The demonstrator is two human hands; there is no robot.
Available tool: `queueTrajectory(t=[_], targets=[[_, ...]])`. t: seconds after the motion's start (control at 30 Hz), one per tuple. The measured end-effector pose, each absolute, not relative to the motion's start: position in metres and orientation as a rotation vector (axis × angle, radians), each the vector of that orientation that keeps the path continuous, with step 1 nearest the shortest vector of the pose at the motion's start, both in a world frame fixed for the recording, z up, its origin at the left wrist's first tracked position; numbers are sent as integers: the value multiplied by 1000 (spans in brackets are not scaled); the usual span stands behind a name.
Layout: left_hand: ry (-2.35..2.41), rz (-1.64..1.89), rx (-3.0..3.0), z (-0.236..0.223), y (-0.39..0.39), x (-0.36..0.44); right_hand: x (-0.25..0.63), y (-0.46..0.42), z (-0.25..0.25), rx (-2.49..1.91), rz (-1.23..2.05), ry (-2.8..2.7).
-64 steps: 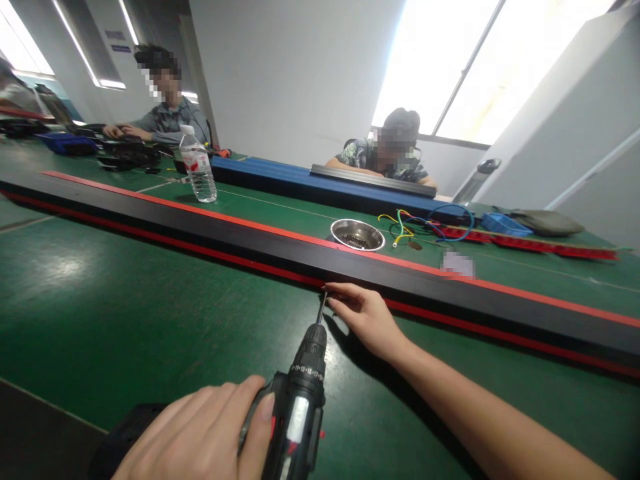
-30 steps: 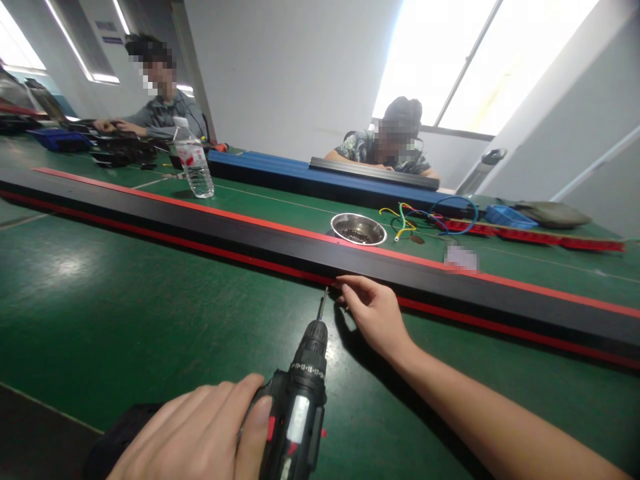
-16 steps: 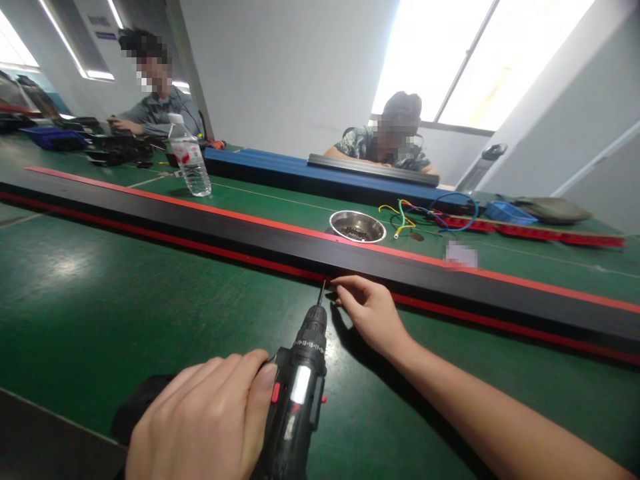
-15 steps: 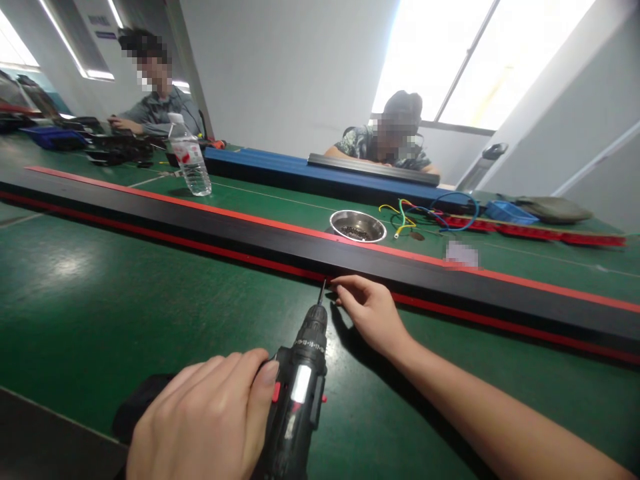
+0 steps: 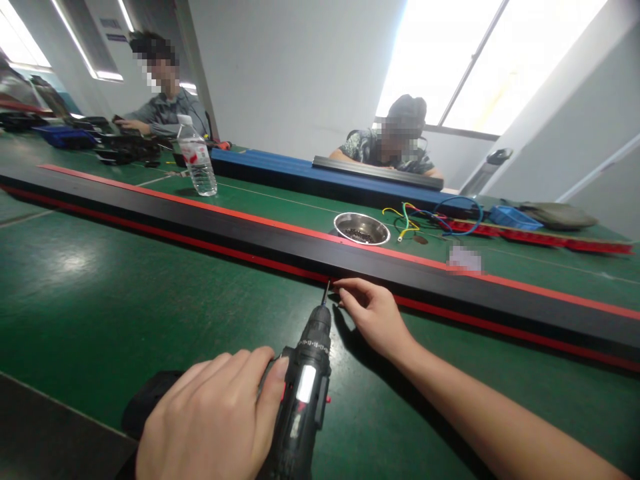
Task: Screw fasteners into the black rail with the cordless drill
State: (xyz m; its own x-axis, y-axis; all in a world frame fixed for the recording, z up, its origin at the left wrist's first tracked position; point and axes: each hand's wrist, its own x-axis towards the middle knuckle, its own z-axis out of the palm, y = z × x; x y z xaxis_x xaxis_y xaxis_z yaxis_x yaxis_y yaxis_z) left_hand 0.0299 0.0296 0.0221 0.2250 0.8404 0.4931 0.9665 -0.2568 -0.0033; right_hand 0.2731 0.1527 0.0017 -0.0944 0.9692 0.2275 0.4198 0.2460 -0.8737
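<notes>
My left hand (image 5: 215, 420) is wrapped round a black cordless drill (image 5: 305, 393) at the bottom of the view. The drill's thin bit (image 5: 325, 293) points at the lower red edge of a long black rail with red strips (image 5: 200, 220) that crosses the green table. My right hand (image 5: 375, 317) rests right of the bit tip. Its index finger and thumb are pinched together against the rail's edge. Whatever they hold is too small to make out.
Behind the rail stand a steel bowl of small dark parts (image 5: 361, 229), coloured wires (image 5: 415, 217), a water bottle (image 5: 197, 163) and a long blue profile (image 5: 300, 173). A blue bin (image 5: 515, 217) lies far right. Two other people (image 5: 165, 110) (image 5: 400, 143) sit across the table.
The drill has moved slightly forward, and its bit tip is now at the rail's lower edge beside my right fingertips. My right hand has stayed in place.
</notes>
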Motion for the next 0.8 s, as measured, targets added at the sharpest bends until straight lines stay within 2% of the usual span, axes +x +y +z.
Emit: queueTrajectory(t=[0.8], targets=[[-1666, -727, -2169, 17, 28, 30, 271, 151, 7, -1296, 781, -1689]])
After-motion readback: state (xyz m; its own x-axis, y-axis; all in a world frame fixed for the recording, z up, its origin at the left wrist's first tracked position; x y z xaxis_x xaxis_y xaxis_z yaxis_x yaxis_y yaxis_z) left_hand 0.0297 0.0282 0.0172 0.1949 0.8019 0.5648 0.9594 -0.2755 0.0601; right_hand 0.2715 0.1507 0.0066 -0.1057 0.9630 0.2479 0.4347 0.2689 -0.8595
